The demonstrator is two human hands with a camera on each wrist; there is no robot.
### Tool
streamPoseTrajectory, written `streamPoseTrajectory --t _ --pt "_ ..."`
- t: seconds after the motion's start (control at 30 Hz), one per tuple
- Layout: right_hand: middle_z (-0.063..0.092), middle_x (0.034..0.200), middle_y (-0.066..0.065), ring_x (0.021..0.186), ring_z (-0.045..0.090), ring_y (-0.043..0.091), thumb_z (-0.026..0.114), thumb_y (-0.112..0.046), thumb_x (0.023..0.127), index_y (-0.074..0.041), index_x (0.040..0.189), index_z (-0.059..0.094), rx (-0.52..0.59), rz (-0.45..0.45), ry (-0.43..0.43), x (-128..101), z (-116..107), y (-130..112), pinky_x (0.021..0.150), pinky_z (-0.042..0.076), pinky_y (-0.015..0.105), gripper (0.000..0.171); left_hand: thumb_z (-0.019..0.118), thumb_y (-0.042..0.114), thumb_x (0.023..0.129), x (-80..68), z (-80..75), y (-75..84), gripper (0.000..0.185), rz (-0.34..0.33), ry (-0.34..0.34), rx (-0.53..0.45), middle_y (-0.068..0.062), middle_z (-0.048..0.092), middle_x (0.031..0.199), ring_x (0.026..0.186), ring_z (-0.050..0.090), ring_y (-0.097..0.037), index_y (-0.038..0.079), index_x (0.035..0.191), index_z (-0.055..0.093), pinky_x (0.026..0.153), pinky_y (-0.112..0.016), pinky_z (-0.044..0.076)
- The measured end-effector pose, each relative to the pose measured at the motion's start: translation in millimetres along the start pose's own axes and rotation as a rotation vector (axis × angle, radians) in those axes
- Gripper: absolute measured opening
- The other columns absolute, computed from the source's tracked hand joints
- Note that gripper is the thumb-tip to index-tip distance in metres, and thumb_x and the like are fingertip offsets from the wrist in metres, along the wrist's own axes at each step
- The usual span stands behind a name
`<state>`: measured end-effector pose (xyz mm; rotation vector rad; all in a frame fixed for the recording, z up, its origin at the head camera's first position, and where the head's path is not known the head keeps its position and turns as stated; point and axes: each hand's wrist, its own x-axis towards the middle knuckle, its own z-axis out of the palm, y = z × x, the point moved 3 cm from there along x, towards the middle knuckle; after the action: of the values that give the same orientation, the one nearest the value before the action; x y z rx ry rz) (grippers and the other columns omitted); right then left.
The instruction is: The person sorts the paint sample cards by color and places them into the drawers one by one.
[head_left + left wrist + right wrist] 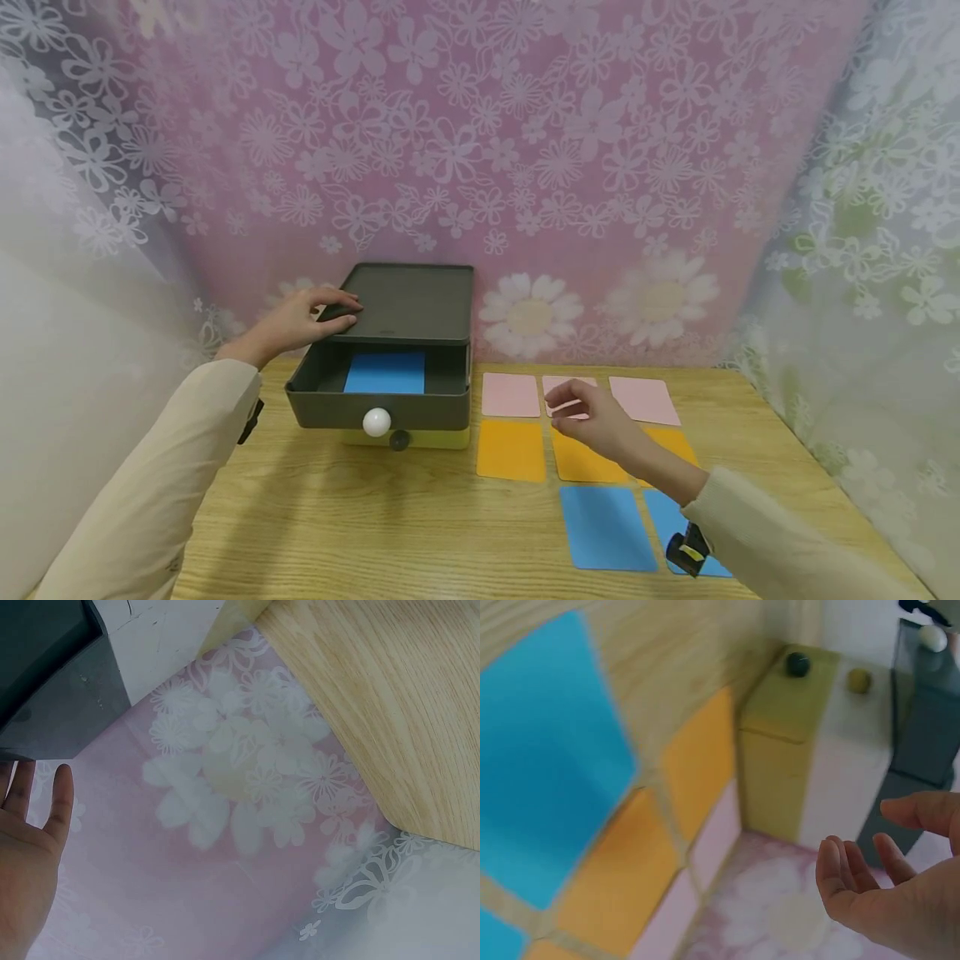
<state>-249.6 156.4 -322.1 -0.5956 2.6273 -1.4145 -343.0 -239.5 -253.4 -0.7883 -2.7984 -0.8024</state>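
A small drawer cabinet [427, 304] with a dark grey top stands on the table. Its dark grey top drawer [330, 410], with a white knob [377, 422], is pulled out, and a blue card [385, 372] lies inside. My left hand [296, 321] rests on the cabinet top's left edge, fingers and thumb spread. Over the pink and orange cards hovers my right hand [603, 425], fingers loosely curved and nothing in them. In the right wrist view, that hand [900, 885] is also empty, with the white and yellow drawers [780, 720] beyond it.
Right of the cabinet lie rows of square cards: three pink cards [511, 395] at the back, three orange cards [511, 450] in the middle, two blue cards [608, 528] in front. A flowered curtain [525, 167] hangs behind the wooden table [360, 525] and along its sides.
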Motion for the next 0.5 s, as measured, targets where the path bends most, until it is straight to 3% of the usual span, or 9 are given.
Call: streamPoseTrajectory --t 0.2,0.5 --pt "0.056 0.107 0.018 0.096 0.059 0.035 0.063 -0.003 0.083 0.000 0.106 0.053 -0.162 -0.080 -0.018 -19.2 1.4 43.2 0.073 0.053 0.026 0.025 0.055 0.029 0.092 -0.2 0.3 -3.7 0.033 0.006 0.008 0.008 -0.015 0.048 0.135 0.126 0.039 -0.035 0.011 0.119 0.060 0.098 -0.062 0.030" --pt "0.057 0.104 0.013 0.091 0.056 0.030 0.070 -0.008 0.078 0.000 0.107 0.054 -0.349 -0.103 -0.158 -43.0 -4.3 80.9 0.073 0.049 0.039 0.034 0.055 0.032 0.091 1.9 2.6 -5.4 0.035 0.009 0.006 0.022 -0.014 0.047 0.135 0.126 0.039 -0.034 0.011 0.119 0.059 0.098 -0.061 0.031"
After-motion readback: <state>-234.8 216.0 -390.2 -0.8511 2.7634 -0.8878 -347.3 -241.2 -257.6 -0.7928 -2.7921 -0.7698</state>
